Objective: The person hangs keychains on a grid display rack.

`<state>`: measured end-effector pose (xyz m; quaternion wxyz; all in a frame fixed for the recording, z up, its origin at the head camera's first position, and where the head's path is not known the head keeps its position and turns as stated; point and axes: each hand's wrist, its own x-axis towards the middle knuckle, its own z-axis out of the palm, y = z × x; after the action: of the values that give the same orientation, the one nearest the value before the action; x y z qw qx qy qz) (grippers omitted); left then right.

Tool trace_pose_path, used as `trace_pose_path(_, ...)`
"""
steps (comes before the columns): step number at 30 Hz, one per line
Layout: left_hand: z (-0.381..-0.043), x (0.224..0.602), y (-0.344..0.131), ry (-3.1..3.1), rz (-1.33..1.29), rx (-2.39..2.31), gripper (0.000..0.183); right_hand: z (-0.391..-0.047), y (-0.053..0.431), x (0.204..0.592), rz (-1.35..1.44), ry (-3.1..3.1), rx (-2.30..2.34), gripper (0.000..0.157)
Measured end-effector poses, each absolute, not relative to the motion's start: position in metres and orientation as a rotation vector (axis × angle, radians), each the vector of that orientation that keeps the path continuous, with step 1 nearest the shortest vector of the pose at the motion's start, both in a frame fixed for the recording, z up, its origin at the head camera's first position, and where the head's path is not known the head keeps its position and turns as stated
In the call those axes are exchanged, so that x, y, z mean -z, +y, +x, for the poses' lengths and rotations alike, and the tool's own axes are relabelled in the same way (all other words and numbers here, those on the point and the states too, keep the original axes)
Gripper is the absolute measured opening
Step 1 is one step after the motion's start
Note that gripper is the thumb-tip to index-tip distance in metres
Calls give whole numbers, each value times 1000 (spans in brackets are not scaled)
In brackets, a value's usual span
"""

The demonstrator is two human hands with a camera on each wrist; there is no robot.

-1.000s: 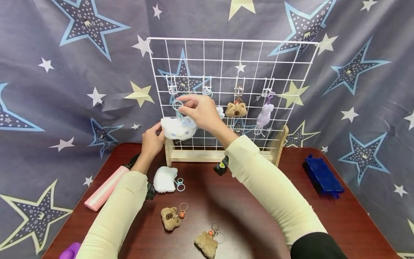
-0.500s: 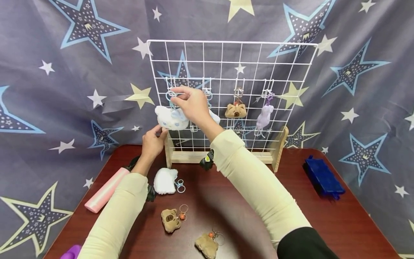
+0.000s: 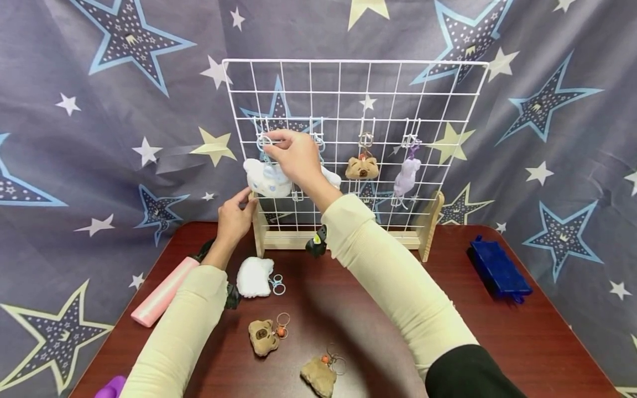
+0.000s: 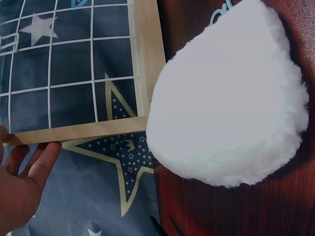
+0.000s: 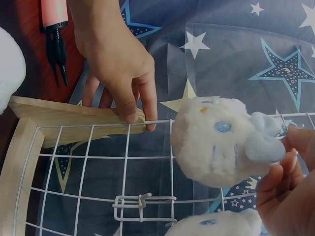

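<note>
My right hand (image 3: 298, 157) pinches the light-blue ring of a white plush cat keychain (image 3: 269, 178) at the rack's leftmost hook. In the right wrist view the plush (image 5: 206, 142) hangs by a pale blue bow (image 5: 266, 140) beside the fingertips; the ring is mostly hidden there. My left hand (image 3: 235, 216) grips the wooden side post (image 4: 83, 132) of the white wire grid rack (image 3: 340, 91), thumb on one side and fingers on the other in the right wrist view. Another white plush (image 3: 330, 177) hangs on the second hook, partly behind my right hand.
A brown bear keychain (image 3: 362, 167) and a purple plush (image 3: 407, 177) hang further right. On the table lie a white plush keychain (image 3: 255, 277), two brown ones (image 3: 262, 337), a pink cylinder (image 3: 165, 293), a purple object (image 3: 110, 387) and a blue case (image 3: 499, 267).
My right hand has moved up and left with the white plush keychain, bringing its ring to the leftmost hook. The plush has turned slightly. My left hand has stayed at the post.
</note>
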<state>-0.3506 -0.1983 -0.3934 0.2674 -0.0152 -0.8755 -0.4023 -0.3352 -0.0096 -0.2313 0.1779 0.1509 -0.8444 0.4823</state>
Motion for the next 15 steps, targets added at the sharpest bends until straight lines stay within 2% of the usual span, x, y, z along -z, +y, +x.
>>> trace_pose_path(15, -353, 395, -196, -2354, -13, 1093, 38, -330, -2, 240, 507, -2382, -1363, 26)
